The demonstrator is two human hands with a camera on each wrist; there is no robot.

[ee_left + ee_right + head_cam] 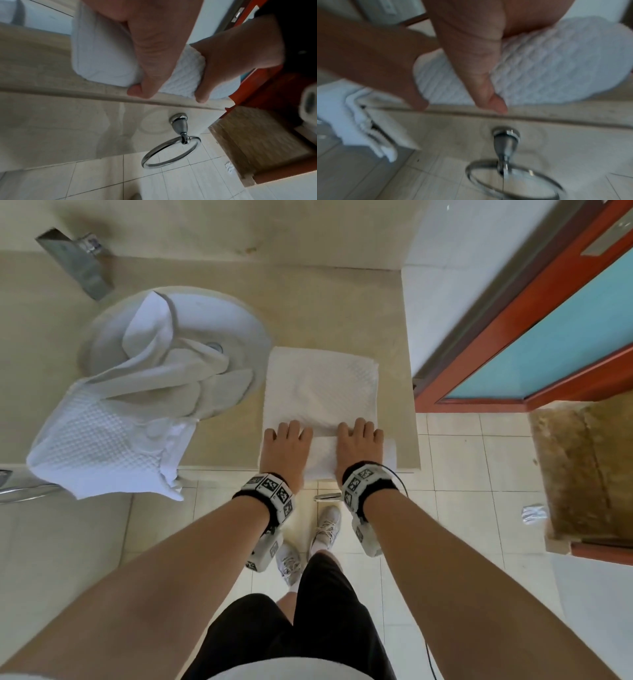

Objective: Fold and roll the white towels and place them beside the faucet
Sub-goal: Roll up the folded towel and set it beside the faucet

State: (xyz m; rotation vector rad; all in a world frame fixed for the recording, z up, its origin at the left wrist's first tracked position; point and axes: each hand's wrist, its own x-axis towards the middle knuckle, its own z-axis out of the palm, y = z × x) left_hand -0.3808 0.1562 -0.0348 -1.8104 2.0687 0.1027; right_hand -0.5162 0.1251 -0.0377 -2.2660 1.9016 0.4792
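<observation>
A folded white waffle towel (pixel 322 385) lies flat on the beige counter (pixel 335 313), right of the sink. Its near end is rolled into a thick tube (pixel 325 455) at the counter's front edge. My left hand (pixel 287 440) grips the tube's left part and my right hand (pixel 359 440) its right part, fingers curled over the top. In the wrist views the roll (pixel 102 56) (pixel 556 67) sits against each palm, with the left thumb (pixel 149 65) and right thumb (pixel 479 65) down its near side. The grey metal faucet (pixel 77 263) stands at the back left.
A second white towel (pixel 113 419) lies crumpled in the round sink (pixel 239 313) and hangs over the counter's front edge. A chrome towel ring (pixel 171 152) hangs below the counter. A wall and a red-framed door (pixel 548 337) are on the right, with a brown mat (pixel 589 467) on the tiled floor.
</observation>
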